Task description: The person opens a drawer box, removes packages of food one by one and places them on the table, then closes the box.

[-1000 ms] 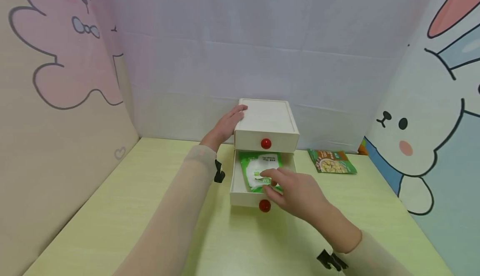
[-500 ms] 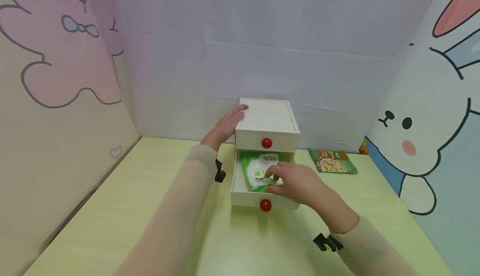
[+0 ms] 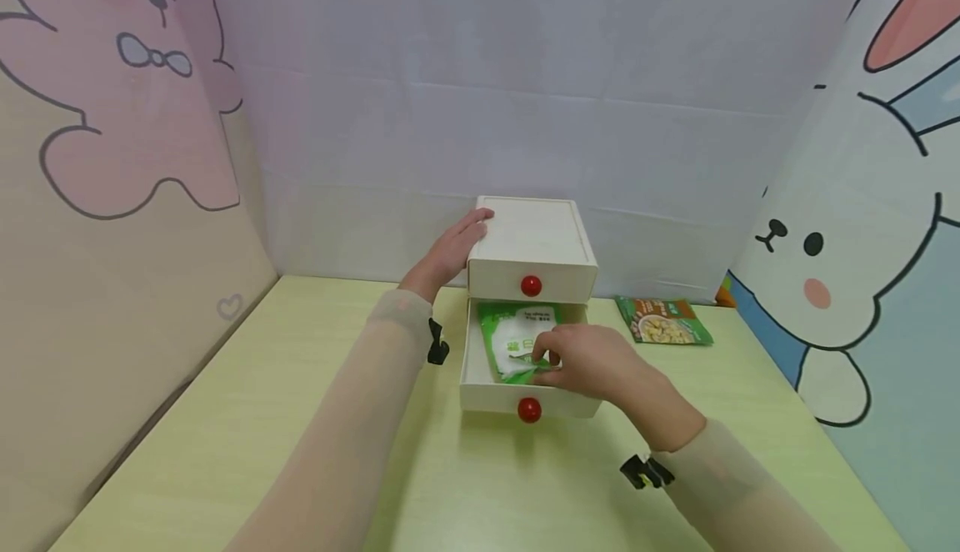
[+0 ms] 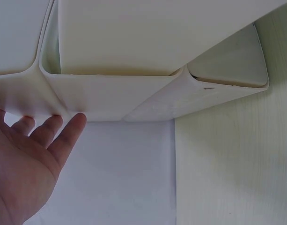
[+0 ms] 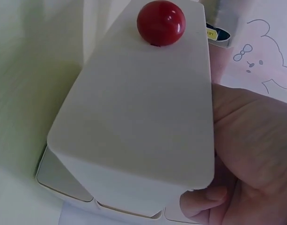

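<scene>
A small white two-drawer cabinet (image 3: 536, 231) stands on the table, its lower drawer (image 3: 491, 400) pulled out. Inside that drawer lies a green and white packet (image 3: 504, 335). My right hand (image 3: 596, 358) reaches over the drawer's right side, thumb and curled fingers pinching the packet's near right edge. In the right wrist view the drawer front with its red knob (image 5: 161, 22) hides the packet, and part of the hand shows behind it. With extended fingers, my left hand (image 3: 448, 250) rests against the cabinet's left side and top edge; in the left wrist view its fingertips touch the white wall.
A green and brown food packet (image 3: 666, 323) lies on the table (image 3: 300, 419) to the right of the cabinet. The upper drawer, with a red knob (image 3: 531, 286), is closed. A pale cloth wall rises behind, with printed panels (image 3: 813, 302) at both sides.
My right hand has shifted slightly forward and right, and its fingers have drawn together on the packet's edge. The left hand stays on the cabinet.
</scene>
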`<action>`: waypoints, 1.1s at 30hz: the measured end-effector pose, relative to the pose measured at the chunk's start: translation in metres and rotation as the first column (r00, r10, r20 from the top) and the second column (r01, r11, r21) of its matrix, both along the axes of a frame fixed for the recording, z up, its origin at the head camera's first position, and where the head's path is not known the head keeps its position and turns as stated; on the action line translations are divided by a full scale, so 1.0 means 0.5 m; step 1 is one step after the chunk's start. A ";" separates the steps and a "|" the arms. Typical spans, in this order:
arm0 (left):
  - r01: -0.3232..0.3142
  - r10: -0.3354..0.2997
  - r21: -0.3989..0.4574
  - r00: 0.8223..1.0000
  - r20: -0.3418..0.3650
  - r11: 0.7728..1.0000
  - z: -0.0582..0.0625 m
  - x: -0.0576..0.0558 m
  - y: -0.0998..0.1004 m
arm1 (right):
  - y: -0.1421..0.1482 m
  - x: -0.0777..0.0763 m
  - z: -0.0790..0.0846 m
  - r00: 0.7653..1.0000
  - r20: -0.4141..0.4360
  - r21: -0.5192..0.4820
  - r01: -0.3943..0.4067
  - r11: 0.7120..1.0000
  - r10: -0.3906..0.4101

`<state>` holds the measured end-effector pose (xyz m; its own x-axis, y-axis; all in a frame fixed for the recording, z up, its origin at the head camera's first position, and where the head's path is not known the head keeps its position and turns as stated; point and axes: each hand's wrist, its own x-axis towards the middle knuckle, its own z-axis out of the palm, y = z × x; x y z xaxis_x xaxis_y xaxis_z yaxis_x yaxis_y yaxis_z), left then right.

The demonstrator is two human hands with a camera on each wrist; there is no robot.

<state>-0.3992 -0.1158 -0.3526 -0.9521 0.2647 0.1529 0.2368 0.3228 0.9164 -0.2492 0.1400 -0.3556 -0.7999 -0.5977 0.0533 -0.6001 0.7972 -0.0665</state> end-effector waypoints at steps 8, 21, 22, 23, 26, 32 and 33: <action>-0.005 0.005 -0.007 1.000 -0.001 1.000 0.003 0.001 0.001 | 0.001 0.001 -0.008 1.000 0.001 -0.005 0.015 1.000 -0.015; 0.002 -0.002 -0.001 1.000 -0.001 1.000 0.000 -0.001 -0.003 | 0.005 0.010 -0.017 0.990 -0.129 -0.015 -0.058 0.998 0.056; 0.002 -0.002 -0.001 1.000 0.000 1.000 0.000 0.000 -0.003 | 0.005 0.010 -0.017 0.988 -0.142 -0.019 -0.063 0.998 0.059; 0.002 -0.002 -0.001 1.000 0.001 1.000 0.000 0.000 -0.003 | 0.006 0.011 -0.018 0.986 -0.155 -0.024 -0.065 0.998 0.061; 0.001 -0.001 -0.002 1.000 -0.001 1.000 0.001 0.001 -0.002 | 0.006 0.013 -0.020 0.981 -0.188 -0.042 -0.065 0.997 0.056; 0.003 -0.003 0.003 1.000 -0.007 1.000 0.003 0.004 -0.002 | 0.001 0.016 -0.018 0.970 -0.239 -0.100 -0.061 0.993 0.035; 0.005 -0.005 0.006 1.000 -0.007 1.000 0.003 0.005 -0.002 | 0.000 0.016 -0.017 0.968 -0.248 -0.106 -0.059 0.993 0.031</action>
